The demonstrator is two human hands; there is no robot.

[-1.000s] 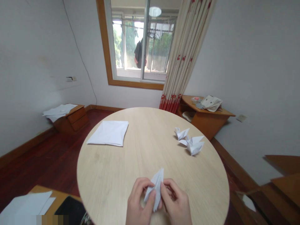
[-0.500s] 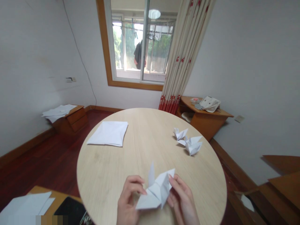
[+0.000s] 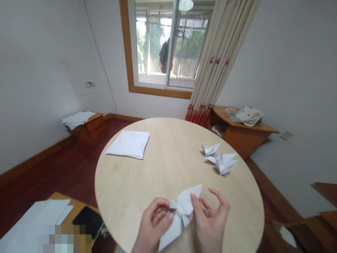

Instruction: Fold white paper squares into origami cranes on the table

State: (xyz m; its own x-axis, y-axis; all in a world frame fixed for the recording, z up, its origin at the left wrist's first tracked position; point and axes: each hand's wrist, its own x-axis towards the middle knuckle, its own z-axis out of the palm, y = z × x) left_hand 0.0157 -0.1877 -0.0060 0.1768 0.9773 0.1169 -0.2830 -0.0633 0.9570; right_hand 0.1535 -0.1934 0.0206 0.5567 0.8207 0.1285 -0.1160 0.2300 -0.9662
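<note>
White paper, creased into a pointed, winged shape, is what the person has between both hands: the folded piece (image 3: 186,202) hangs above the near edge of the round counter (image 3: 123,189), slanting from low on the left to high on the right. The left hand (image 3: 156,222) pinches it near the middle, by a short folded flap, probably to steady the body. The right hand (image 3: 210,216) grips the upper panel, thumb in front, with one finger raised clear; that light hold likely spares the creases. Across the counter, the smaller paper figure (image 3: 211,150) and the larger paper figure (image 3: 226,164) sit close together at the right, perhaps to keep them out of the way, while the stack of sheets (image 3: 128,144) lies well apart at the far left.

Half a second ago a thin point stood straight up from the piece beside the left hand; now the paper is turned and looks flatter. The figures and stack have kept their places on the counter, though the view has swung slightly left.
</note>
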